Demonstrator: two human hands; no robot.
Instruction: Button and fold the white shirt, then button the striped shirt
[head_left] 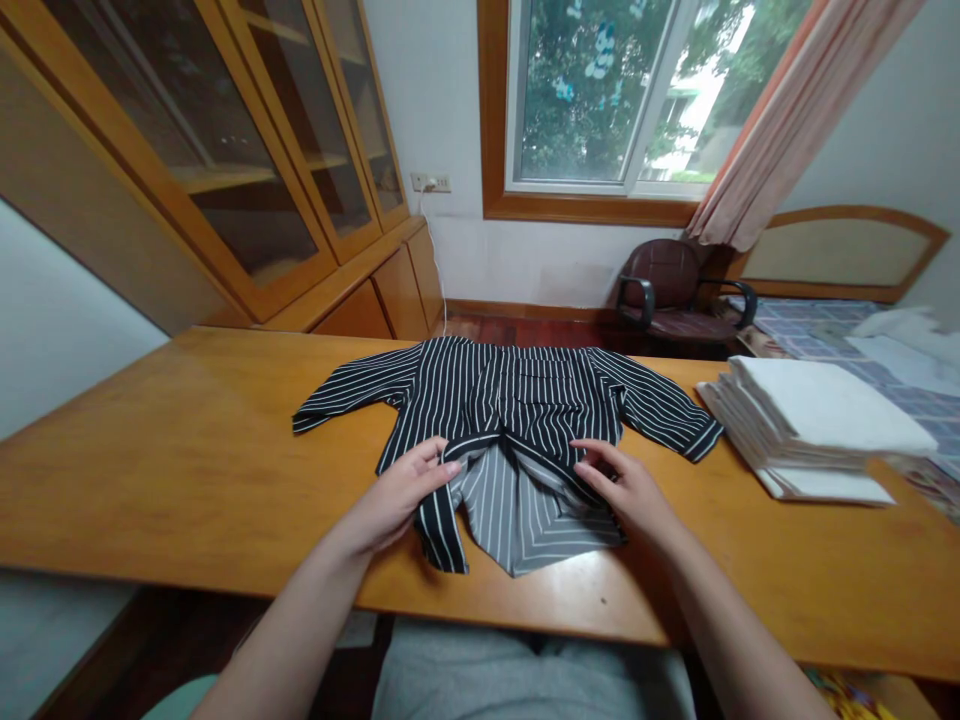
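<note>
A black shirt with white stripes (pixel 517 390) lies spread on the wooden table (pixel 187 470), its sleeves stretched out to both sides and its collar end away from me. My left hand (pixel 409 485) pinches the front hem on the left, thumb on top. On the right, my right hand (pixel 619 485) grips the same hem between thumb and fingers. Between the hands the front hem is lifted, and the paler grey inside of the back panel shows below it. A strip of the shirt hangs down beside my left fingers.
A stack of folded white cloths or sheets (pixel 810 420) sits at the table's right side. Beyond the table stand a dark red armchair (pixel 664 285) and a bed (pixel 817 330). A glass-fronted wooden cabinet (pixel 300 150) rises at the left.
</note>
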